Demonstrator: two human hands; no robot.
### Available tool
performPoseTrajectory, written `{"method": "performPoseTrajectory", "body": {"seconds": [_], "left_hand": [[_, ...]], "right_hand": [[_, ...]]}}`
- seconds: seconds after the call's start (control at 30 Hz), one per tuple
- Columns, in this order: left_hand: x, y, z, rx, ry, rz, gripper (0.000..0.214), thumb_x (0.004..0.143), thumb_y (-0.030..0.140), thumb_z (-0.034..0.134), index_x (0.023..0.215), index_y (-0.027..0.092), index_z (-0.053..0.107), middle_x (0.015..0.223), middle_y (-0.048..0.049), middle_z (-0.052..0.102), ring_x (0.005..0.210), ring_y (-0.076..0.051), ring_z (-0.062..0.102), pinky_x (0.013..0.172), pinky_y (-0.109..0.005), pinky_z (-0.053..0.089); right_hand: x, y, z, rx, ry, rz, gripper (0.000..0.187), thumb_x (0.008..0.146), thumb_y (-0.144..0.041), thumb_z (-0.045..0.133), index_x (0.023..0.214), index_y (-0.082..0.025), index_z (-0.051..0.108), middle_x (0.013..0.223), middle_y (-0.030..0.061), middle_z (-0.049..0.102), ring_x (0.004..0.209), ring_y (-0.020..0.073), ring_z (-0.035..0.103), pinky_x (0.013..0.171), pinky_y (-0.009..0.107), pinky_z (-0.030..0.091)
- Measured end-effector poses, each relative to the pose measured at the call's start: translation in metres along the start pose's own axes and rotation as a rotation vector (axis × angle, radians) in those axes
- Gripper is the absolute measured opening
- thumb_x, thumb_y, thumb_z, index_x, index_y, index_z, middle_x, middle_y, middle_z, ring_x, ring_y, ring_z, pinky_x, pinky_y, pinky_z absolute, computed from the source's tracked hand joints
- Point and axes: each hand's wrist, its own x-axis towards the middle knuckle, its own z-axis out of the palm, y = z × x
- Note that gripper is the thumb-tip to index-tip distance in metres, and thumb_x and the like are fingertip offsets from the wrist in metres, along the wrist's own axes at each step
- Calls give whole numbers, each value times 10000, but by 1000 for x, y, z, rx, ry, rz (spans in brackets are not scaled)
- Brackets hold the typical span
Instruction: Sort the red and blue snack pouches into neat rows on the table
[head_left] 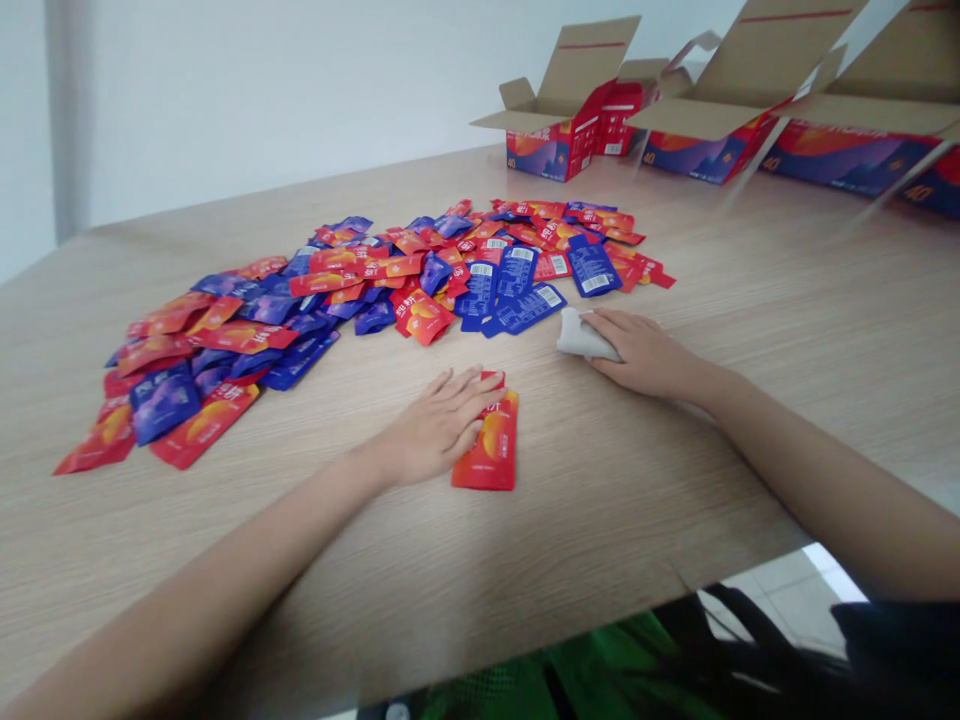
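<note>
On a pale wood-grain table (637, 500), the left hand (431, 430) is lying palm down, its fingers extended and slightly parted, covering the upper left part of a red pouch (498, 455). The pouch is lying flat, front side up, with its lower edge pointing toward the person. Farther back and to the right, the right hand (637, 348) is gripping a white object (585, 338), fingers over the top and thumb along the near side; the object is possibly a rolled cloth, its form being partly hidden. Behind both hands, a heap of red and blue pouches (322, 285) is stretching across the table, several blue ones showing barcodes. At the far right, open cardboard boxes (536, 150) are standing with flaps raised
</note>
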Motion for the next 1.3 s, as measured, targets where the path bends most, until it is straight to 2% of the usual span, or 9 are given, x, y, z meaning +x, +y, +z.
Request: {"method": "performPoseTrajectory", "body": {"seconds": [0.13,0.23,0.33,0.47,0.6,0.73,0.83,0.93,1.3], "left_hand": [[-3,21,25,200,61,-304,525,996,410,303,1403,128,477,1466,-157,481,1357,-344,414,1044,-519,423],[-14,50,21,349,54,-512,611,950,555,366,1167,61,651,1124,-227,652,1010,-356,613,772,-461,541],[-26,71,16,415,17,-570,554,934,555,403,945,103,724,896,-194,650,821,-335,609,637,-452,526],[-36,85,18,336,34,-618,374,930,397,449,898,156,734,877,-184,633,830,-340,594,630,-470,519],[-39,88,24,199,50,-515,423,923,392,438,1136,128,692,1173,-234,618,1049,-387,569,747,-517,525],[-40,84,25,187,47,-445,546,943,377,370,1366,70,528,1354,-244,533,1191,-402,508,878,-530,492],[-40,79,26,149,109,-408,566,937,341,382,1479,179,392,1394,-206,504,1239,-396,481,930,-546,456],[-38,73,26,95,152,-356,548,928,331,404,1474,284,390,1418,-172,482,1253,-387,466,924,-551,451],[-43,63,5,17,-7,-233,531,875,274,440,1391,166,505,1419,-164,510,1315,-368,443,1023,-527,434]], "right_hand": [[0,-3,-1,-21,-3,14,623,907,-444,424,1466,-170,388,1485,161,432,1291,366,474,1042,540,401],[0,-6,-2,-20,24,39,656,907,-420,431,1504,-174,316,1464,162,457,1280,367,483,1024,545,412],[1,-10,-4,0,66,35,740,894,-362,437,1553,-159,168,1481,163,436,1287,367,473,996,542,429],[2,-16,-7,-50,105,34,742,874,-270,418,1565,-193,160,1552,121,337,1255,383,476,953,543,436],[3,-20,-7,-135,115,14,686,861,-211,400,1537,-247,294,1476,91,459,1149,378,523,906,545,433],[5,-23,-7,-198,102,-8,597,862,-198,385,1454,-222,463,1423,124,509,1122,357,536,888,512,439],[9,-25,-6,-230,104,1,571,858,-199,392,1415,-181,512,1389,152,528,1129,347,536,896,493,440],[12,-27,-5,-249,106,15,566,853,-226,411,1407,-204,524,1356,145,549,1145,361,521,894,511,436],[10,-26,-1,-220,82,75,587,849,-241,444,1434,-220,487,1404,140,479,1133,373,476,893,506,400]]}}
